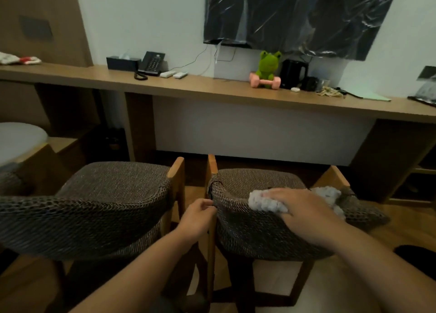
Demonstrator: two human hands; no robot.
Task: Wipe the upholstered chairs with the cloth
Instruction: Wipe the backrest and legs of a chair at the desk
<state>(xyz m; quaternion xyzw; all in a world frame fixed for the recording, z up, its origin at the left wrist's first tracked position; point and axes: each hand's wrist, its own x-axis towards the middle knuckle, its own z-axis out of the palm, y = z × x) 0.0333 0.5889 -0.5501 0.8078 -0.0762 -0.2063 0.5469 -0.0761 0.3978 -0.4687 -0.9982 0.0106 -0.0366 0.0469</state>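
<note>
Right hand flat, fingers straight and together, pressing cloth onto top of right chair backrest. Left hand pinches that backrest's left edge. Advice: keep even pressure, sweep along curve, steady chair. Left chair alongside.

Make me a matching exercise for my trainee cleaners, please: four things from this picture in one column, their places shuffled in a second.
Things:
1. cloth
2. left hand
3. frog toy
4. telephone

Places:
A. behind a pink dumbbell
B. beside the tissue box
C. under the right hand
D. at the right chair's backrest corner

Pairs: 1-C, 2-D, 3-A, 4-B
</note>
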